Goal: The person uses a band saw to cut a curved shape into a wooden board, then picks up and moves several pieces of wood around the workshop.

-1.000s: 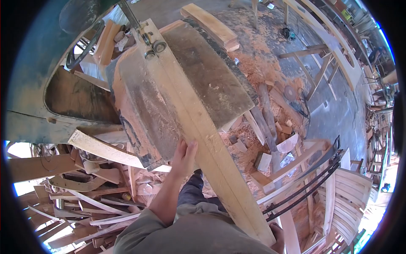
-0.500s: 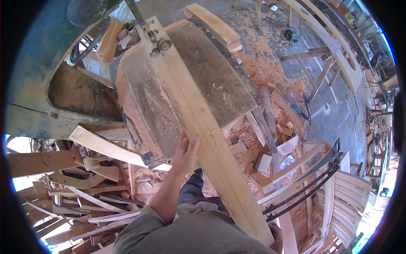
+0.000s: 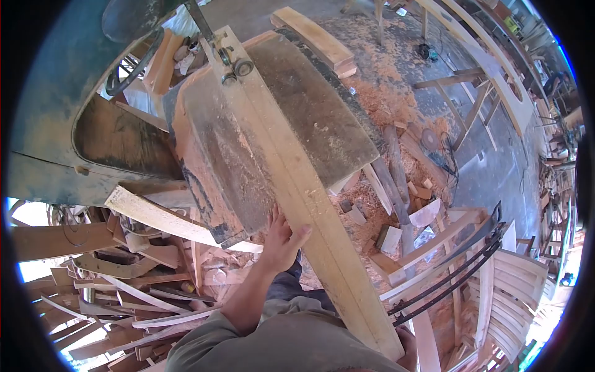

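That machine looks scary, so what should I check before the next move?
1. Left hand away from the guide rollers: ok, it touches the plank well short of them.
2. Right hand on the plank's near end: cannot tell how firmly; it is mostly hidden.
3. Plank lying across the machine table: ok, with its near part overhanging.
4. Machine switched off: cannot tell.
5. Floor beside the table tidy: not ok, wood scraps and shavings lie there.
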A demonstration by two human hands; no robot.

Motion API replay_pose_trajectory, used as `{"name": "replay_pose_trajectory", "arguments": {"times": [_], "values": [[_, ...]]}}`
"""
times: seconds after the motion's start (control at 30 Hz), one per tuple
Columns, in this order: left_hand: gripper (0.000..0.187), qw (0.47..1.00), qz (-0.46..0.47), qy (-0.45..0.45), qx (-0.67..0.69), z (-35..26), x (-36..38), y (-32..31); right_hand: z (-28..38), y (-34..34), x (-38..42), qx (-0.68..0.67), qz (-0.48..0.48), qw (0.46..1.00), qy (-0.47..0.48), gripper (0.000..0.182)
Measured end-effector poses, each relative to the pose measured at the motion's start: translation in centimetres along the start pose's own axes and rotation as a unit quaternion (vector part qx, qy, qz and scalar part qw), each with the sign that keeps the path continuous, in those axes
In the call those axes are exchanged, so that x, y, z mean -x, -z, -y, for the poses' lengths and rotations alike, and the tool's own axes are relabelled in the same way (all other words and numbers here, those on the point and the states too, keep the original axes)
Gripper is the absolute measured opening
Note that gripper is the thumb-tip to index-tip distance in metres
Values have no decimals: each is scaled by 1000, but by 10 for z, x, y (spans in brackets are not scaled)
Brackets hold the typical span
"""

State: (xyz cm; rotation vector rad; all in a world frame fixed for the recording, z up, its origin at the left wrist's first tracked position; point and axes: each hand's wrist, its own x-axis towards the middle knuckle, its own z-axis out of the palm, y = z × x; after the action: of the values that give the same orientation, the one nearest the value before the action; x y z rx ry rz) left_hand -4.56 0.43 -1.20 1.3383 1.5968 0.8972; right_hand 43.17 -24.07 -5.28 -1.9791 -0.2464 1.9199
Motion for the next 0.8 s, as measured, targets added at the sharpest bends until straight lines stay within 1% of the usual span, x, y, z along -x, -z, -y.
{"name": "replay_pose_trajectory", "arguments": {"times": [0.13,0.2,0.3,0.43,0.5,0.73,0.8], "values": [[52,1000,0,-16,11,-1,-1,2,-7,-6,2,1,1,1000,2,42],[51,1000,19,13,15,1,-2,3,-7,-9,1,4,3,1000,5,42],[50,999,15,5,36,3,-2,2,-6,-13,-2,11,6,1000,10,42],[48,1000,-3,2,23,2,-5,4,-1,-20,-9,22,13,1000,18,41],[46,1000,-2,-20,17,3,-5,5,0,-21,-8,27,13,999,20,41],[45,999,2,-39,27,6,-8,5,0,-20,-3,43,12,999,26,41],[43,998,-20,-45,34,7,-9,3,-1,-20,-2,46,12,998,29,41]]}}
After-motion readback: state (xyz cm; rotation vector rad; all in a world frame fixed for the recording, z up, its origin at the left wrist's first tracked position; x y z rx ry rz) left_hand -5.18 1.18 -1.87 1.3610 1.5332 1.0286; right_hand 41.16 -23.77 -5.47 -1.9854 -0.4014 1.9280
